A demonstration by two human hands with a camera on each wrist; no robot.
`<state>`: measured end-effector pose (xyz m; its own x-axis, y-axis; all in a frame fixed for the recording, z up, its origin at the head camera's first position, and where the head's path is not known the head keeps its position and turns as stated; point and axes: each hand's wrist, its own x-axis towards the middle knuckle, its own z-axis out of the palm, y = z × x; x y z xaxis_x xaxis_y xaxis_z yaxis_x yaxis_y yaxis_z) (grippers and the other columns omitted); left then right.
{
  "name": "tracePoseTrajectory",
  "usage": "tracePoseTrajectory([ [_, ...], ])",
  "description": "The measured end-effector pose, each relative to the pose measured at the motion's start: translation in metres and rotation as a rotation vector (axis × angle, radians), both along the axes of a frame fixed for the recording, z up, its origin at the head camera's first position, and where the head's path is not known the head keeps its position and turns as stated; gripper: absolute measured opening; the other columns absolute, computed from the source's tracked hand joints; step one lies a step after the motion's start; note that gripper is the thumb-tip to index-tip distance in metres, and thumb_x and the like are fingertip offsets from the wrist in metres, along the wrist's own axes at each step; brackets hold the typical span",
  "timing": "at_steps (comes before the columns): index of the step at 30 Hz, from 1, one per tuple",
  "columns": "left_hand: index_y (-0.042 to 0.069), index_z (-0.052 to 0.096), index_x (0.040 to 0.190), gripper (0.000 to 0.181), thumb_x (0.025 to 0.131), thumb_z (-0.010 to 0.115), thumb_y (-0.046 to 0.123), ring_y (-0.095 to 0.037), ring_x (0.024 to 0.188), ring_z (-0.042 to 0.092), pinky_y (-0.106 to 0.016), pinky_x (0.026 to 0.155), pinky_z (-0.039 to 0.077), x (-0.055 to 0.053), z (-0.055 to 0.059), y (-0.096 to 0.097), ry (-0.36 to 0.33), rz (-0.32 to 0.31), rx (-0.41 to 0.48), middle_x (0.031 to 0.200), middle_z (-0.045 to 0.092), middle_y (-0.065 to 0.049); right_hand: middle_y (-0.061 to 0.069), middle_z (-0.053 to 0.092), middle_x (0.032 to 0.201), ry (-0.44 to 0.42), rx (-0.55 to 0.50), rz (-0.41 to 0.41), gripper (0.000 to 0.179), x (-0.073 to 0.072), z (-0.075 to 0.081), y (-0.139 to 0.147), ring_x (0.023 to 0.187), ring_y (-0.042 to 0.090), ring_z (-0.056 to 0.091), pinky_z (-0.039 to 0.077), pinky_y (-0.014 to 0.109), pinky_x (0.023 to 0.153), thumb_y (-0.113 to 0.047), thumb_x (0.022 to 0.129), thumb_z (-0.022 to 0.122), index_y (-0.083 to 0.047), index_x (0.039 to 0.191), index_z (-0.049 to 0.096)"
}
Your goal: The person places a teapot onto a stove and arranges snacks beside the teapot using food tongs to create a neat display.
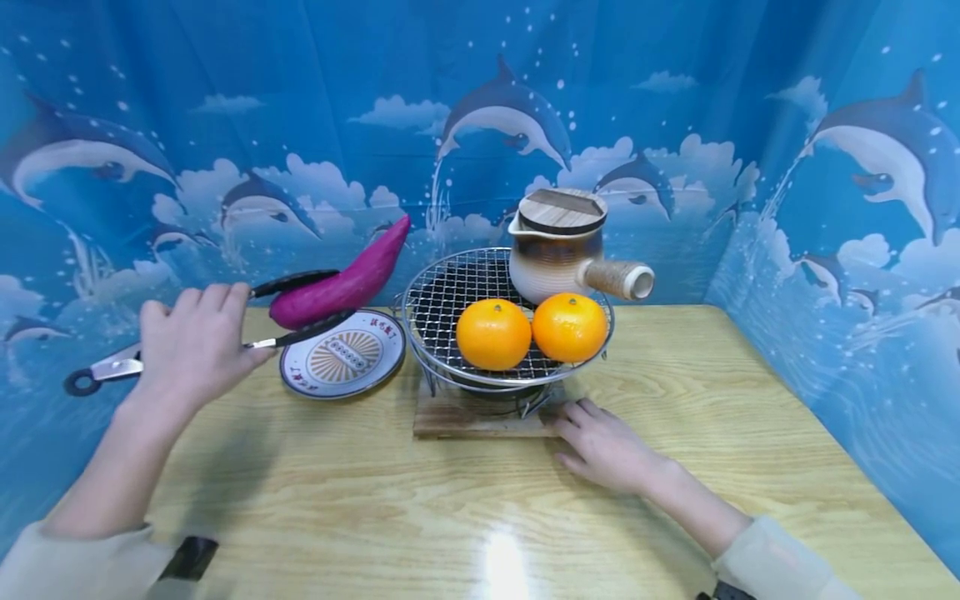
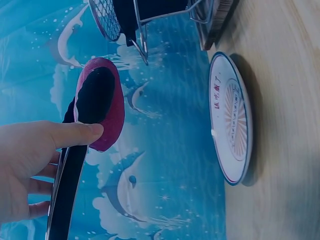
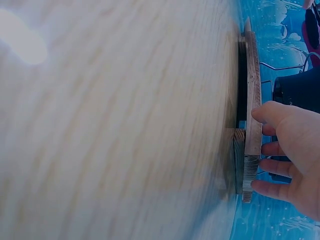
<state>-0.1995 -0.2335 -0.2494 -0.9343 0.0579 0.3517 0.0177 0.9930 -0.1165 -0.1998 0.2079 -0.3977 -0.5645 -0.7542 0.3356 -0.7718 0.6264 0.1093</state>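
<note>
My left hand (image 1: 197,337) grips a pair of black-tipped tongs (image 1: 120,363), raised at the left. Between the tongs' tips is a purple sweet potato (image 1: 341,287), held in the air above a patterned plate (image 1: 296,379). In the left wrist view the sweet potato (image 2: 114,117) shows beyond my thumb. My right hand (image 1: 603,446) holds the front right corner of a wooden board (image 1: 457,421) under a wire-mesh grill (image 1: 442,292). In the right wrist view my thumb and fingers touch the edges of the board (image 3: 254,90).
Two oranges, one on the left (image 1: 493,335) and one on the right (image 1: 570,327), sit on the front of the mesh. Behind them stands a clay teapot (image 1: 543,258) with a wooden lid and side handle. A dolphin-print curtain (image 1: 337,100) backs the wooden table (image 1: 360,500).
</note>
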Motion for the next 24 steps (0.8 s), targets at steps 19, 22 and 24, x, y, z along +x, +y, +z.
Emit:
tracePoseTrajectory([
  [19, -0.006, 0.038, 0.132, 0.083, 0.069, 0.080, 0.030, -0.047, 0.111, 0.037, -0.064, 0.084, 0.027, 0.005, 0.024, 0.013, -0.007, -0.020, 0.042, 0.125, 0.043, -0.030, 0.010, 0.059, 0.112, 0.005, -0.004, 0.004, 0.040, 0.000, 0.000, 0.000, 0.103, 0.026, 0.054, 0.046, 0.039, 0.088, -0.027, 0.077, 0.072, -0.007, 0.111, 0.063],
  [22, -0.006, 0.039, 0.132, 0.083, 0.069, 0.080, 0.030, -0.047, 0.110, 0.037, -0.065, 0.085, 0.026, 0.005, 0.027, 0.015, -0.003, -0.027, 0.052, 0.125, 0.043, -0.030, 0.009, 0.058, 0.112, -0.005, 0.006, -0.005, 0.040, 0.001, 0.001, -0.001, 0.103, 0.025, 0.054, 0.046, 0.039, 0.088, -0.028, 0.078, 0.071, -0.008, 0.112, 0.063],
  [24, -0.005, 0.040, 0.131, 0.083, 0.068, 0.081, 0.029, -0.047, 0.110, 0.038, -0.065, 0.085, 0.026, 0.005, 0.030, 0.017, 0.005, -0.035, 0.057, 0.124, 0.044, -0.030, 0.009, 0.058, 0.112, -0.005, 0.009, -0.008, 0.039, 0.001, 0.001, -0.001, 0.102, 0.025, 0.054, 0.046, 0.039, 0.088, -0.028, 0.078, 0.071, -0.007, 0.111, 0.063],
])
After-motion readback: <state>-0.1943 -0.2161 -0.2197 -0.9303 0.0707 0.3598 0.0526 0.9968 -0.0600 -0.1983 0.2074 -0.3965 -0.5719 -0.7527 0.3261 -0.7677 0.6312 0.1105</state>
